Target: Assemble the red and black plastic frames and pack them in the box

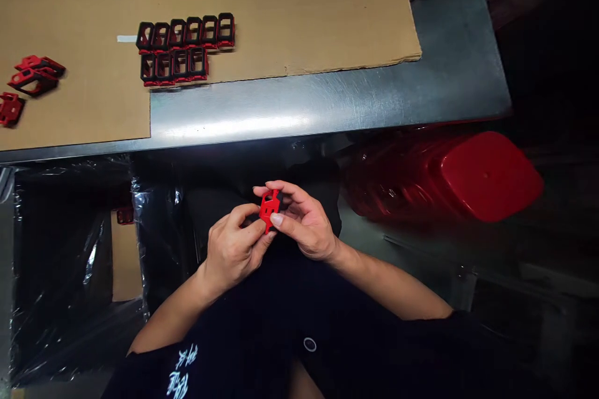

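Note:
A small red plastic part [270,208] with a dark piece on it is held over my lap, below the table's front edge. My right hand [302,222] pinches it between thumb and curled fingers. My left hand [234,248] is closed against its lower left side, thumb and fingertips touching it. Up on the cardboard sheet [290,12] stand two neat rows of several black-and-red frame parts [185,48], well away from both hands.
A few loose red-and-black parts [29,78] lie at the cardboard's left edge. The steel table [327,100] runs across the top. A stack of red plastic stools [449,174] sits at my right. A box lined with black plastic film [70,262] is at my left.

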### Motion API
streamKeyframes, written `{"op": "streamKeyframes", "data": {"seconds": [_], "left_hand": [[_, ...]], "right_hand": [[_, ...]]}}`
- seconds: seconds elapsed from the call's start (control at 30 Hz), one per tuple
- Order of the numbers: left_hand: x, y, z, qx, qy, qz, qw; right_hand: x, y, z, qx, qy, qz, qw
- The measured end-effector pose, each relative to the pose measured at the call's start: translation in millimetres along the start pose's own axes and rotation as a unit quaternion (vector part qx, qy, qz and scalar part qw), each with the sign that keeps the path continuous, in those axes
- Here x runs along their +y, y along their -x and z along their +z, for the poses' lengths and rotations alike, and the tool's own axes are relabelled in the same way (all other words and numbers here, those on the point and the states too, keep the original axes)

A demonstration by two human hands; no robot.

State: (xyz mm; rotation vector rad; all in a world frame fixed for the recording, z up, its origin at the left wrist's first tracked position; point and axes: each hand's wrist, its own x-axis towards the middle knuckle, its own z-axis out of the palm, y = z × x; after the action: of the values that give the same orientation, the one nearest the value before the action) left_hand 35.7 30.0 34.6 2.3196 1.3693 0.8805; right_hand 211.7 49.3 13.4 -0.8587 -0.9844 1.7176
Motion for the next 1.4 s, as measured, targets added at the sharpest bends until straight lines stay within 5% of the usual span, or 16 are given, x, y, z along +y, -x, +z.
{"op": "streamKeyframes", "data": {"seconds": [0.27, 0.53, 0.7, 0.97, 1.23, 1.4], "left_hand": [[3, 3, 2, 0.003, 0.011, -0.002, 1.000], [2, 3, 1, 0.024, 0.000, -0.006, 1.000], [-3, 3, 0, 0.030, 0.125, -0.071, 0.989], [-8, 4, 13, 0.034, 0.453, -0.268, 0.850], [-11, 0, 15, -0.047, 0.568, -0.328, 0.754], [-15, 0, 17, -0.065, 0.594, -0.353, 0.720]], "right_hand": [[-1, -9, 5, 0.105, -0.012, 0.050, 0.993], [-11, -9, -7, 0.038, -0.045, 0.049, 0.997], [-11, -3, -17, 0.043, 0.028, -0.003, 0.999], [-13, 6, -21, -0.017, 0.168, -0.077, 0.983], [-1, 8, -18, -0.059, 0.258, -0.170, 0.949], [1, 6, -15, -0.087, 0.350, -0.245, 0.900]]}}
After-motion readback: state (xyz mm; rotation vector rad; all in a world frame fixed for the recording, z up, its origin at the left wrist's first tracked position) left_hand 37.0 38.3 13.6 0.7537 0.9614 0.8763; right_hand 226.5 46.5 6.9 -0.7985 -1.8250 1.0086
